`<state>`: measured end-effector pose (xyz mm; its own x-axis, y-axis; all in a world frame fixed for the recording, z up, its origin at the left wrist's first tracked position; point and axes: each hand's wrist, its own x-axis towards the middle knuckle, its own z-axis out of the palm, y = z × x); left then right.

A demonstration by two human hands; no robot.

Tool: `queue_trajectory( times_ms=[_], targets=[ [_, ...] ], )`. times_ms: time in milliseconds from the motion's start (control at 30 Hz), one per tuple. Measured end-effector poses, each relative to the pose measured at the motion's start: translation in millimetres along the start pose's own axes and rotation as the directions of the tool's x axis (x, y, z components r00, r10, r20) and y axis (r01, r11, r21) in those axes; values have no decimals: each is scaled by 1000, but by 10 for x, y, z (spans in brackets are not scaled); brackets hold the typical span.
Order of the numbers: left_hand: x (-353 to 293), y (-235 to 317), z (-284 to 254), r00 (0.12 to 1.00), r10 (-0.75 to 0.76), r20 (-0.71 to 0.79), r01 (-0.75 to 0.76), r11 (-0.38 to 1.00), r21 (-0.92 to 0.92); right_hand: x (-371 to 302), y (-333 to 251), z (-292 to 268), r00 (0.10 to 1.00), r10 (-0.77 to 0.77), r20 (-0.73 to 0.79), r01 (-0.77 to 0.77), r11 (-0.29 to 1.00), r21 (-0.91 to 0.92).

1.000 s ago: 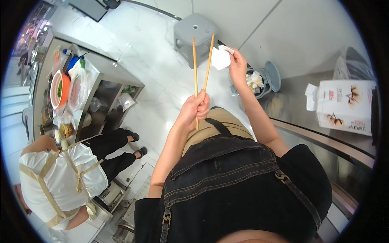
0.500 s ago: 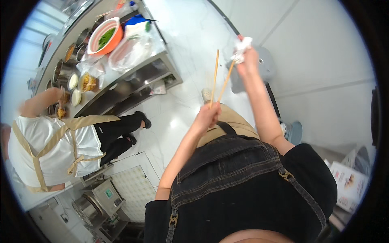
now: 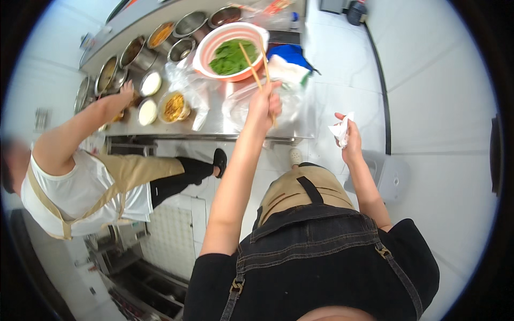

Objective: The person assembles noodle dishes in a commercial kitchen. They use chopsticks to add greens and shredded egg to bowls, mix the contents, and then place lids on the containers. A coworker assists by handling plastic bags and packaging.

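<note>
My left hand [image 3: 263,109] is closed around a pair of wooden chopsticks [image 3: 249,64], reaching out above the front edge of the steel counter [image 3: 211,120]. The chopsticks' far ends overlap, in view, the orange-and-white bowl [image 3: 206,53] of green leaves [image 3: 234,56]; whether they touch it I cannot tell. Under that hand lies a clear plastic container or bag [image 3: 292,109], partly hidden. Off the counter to the right, my right hand [image 3: 350,142] holds a crumpled white tissue [image 3: 341,129], fingers curled about it.
A co-worker in a white shirt [image 3: 85,187] stands at the left, one hand [image 3: 127,91] among the containers. Steel pots [image 3: 138,55] line the counter's back. Nearer are white-topped tubs [image 3: 148,112] and a bowl of yellow food [image 3: 174,107]. A grey bin [image 3: 393,179] stands by the wall.
I have moved and turned toward the counter. My left hand has carried the chopsticks forward over it. My right hand, with the tissue, no longer touches the chopsticks.
</note>
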<state>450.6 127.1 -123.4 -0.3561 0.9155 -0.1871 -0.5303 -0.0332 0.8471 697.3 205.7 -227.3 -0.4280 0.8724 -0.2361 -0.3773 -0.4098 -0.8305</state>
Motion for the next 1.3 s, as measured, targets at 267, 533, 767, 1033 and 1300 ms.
queue_trajectory(
  times_ms=[267, 533, 767, 1033, 1300],
  targets=[
    [733, 692, -563, 936, 211, -282, 28, 753, 657, 813, -707, 1512, 887, -104, 450, 215, 955, -203],
    [-436, 885, -2872, 264, 722, -640, 19, 659, 752, 1394, -56, 3032, 670, -178, 721, 645, 622, -445],
    [482, 1324, -3375, 525, 798, -296, 158, 251, 955, 2168, 1133, 4510, 255, -202, 946, 960, 172, -222],
    [732, 1383, -3482, 636, 691, -342, 52, 404, 913, 2459, 1451, 4749, 287, -10, 958, 952, -109, -286],
    [384, 713, -3166, 642, 410, -648, 2, 844, 536, 2414, 1457, 4127, 482, -101, 870, 871, -55, -489]
  ],
)
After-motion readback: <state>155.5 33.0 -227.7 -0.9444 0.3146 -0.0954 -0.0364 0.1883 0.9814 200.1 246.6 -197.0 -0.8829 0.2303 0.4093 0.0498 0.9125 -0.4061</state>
